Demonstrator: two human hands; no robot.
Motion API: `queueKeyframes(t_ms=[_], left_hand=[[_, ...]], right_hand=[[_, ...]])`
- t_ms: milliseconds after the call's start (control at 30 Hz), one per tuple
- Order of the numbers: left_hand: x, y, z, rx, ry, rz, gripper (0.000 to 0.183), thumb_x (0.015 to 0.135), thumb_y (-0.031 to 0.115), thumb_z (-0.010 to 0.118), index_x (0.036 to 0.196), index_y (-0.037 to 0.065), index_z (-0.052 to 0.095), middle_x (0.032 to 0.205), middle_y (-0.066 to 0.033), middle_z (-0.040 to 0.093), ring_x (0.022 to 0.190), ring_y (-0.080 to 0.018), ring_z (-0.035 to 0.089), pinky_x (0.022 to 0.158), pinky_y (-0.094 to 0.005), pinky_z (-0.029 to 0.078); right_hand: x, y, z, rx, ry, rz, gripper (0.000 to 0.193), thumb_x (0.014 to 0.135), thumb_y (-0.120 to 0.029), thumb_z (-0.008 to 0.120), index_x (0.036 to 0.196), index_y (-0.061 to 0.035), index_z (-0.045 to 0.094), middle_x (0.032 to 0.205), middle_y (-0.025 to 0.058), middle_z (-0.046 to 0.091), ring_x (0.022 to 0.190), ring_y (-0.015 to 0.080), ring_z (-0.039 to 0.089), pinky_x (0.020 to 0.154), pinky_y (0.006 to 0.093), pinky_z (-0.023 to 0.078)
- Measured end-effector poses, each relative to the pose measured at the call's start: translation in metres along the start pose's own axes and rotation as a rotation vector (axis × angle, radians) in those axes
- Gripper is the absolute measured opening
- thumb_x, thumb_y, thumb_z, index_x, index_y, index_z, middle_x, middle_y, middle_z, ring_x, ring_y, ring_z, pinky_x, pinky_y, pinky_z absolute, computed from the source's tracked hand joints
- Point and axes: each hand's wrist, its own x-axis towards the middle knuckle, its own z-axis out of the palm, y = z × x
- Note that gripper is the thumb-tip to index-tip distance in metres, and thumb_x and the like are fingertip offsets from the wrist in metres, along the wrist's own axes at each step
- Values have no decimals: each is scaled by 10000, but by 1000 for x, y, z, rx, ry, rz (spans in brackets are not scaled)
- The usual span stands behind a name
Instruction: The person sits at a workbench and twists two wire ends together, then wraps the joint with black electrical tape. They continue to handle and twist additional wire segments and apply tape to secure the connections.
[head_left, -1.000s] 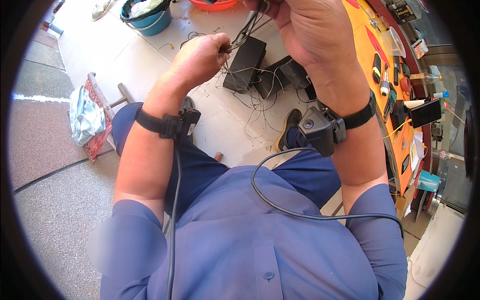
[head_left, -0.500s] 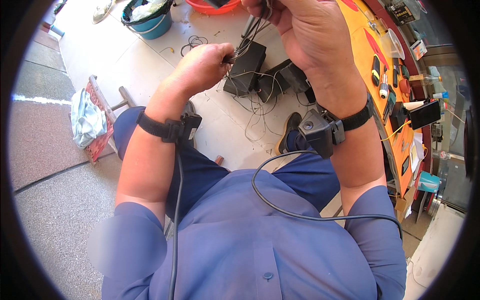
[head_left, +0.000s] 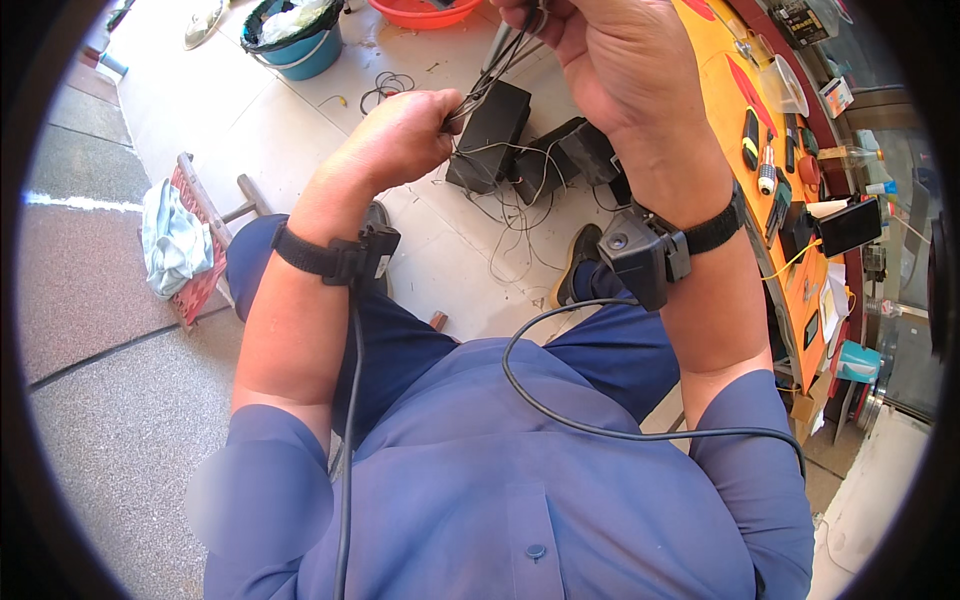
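Note:
A bundle of thin dark wires (head_left: 490,82) stretches between my two hands at the top of the view. My left hand (head_left: 405,138) is closed round its lower end. Higher up, my right hand (head_left: 630,75) pinches the upper end with its fingertips, which the frame's top edge partly cuts off. Below and behind the wires, a black box (head_left: 492,135) lies on the tiled floor. Other black box-shaped pieces (head_left: 548,168) lie against it, with loose thin wires (head_left: 515,225) tangled around them.
To my right runs an orange-topped bench (head_left: 735,95) with a screwdriver (head_left: 767,172), other tools and a phone (head_left: 852,230). A blue bucket (head_left: 310,58) and a red basin (head_left: 425,15) stand ahead. A stool with a light-blue cloth (head_left: 175,235) is at my left.
My left hand has shifted slightly left and down, still holding the wires. A dark piece near the red basin at the top edge has mostly gone out of view.

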Motion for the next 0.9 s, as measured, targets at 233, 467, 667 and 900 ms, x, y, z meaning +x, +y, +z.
queueKeyframes(t_ms=[233,467,667,900], left_hand=[[-2,-5,-3,20,-14,9,126,801,-9,612,920,23,586,827,-180,633,797,-353,611,717,-411,507],[-1,-8,-5,9,-62,32,105,793,-4,624,882,16,573,799,-167,614,746,-325,588,691,-400,498],[-2,-7,-2,-45,-143,76,108,794,-9,625,894,20,598,797,-160,623,759,-327,613,700,-395,508],[-6,0,-6,-145,-37,60,253,819,2,635,1071,9,655,967,-144,708,909,-285,695,819,-375,554]], right_hand=[[3,3,0,-39,60,19,120,983,-60,645,1085,-31,701,944,60,724,802,148,695,758,275,571],[5,4,-1,-21,55,19,120,980,-57,645,1081,-30,705,930,58,724,798,147,695,752,274,568],[1,2,-8,-19,62,85,133,978,-66,651,1091,-17,701,930,66,726,799,157,699,757,272,569],[-20,9,-17,-72,20,22,136,958,-56,680,1079,3,695,955,50,713,797,120,677,754,258,558]])
